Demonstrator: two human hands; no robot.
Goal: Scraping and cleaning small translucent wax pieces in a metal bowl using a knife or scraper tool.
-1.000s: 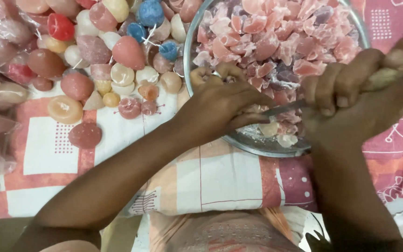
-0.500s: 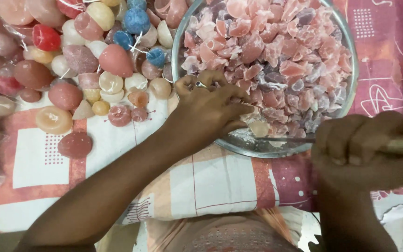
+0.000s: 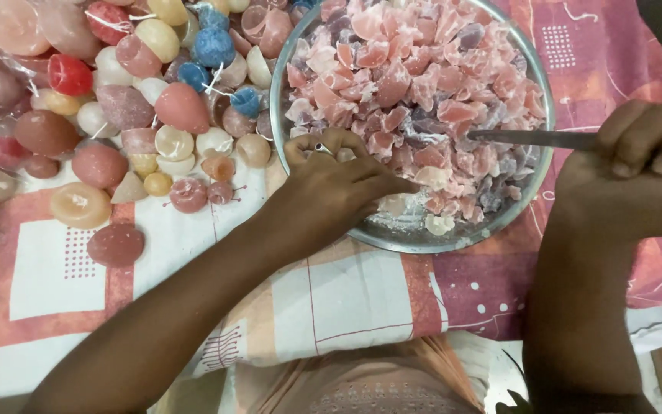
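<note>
While left hand grips bowl rim, right hand clenches knife — tip in wax chunks.

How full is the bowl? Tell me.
Nearly full. The metal bowl is heaped with pink wax chunks up to its rim; only a patch of bare bottom shows at the near edge.

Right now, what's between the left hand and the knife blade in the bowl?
Head view: only pink and purple wax chunks in the metal bowl lie between the left hand and the knife blade, which the right hand holds.
</note>
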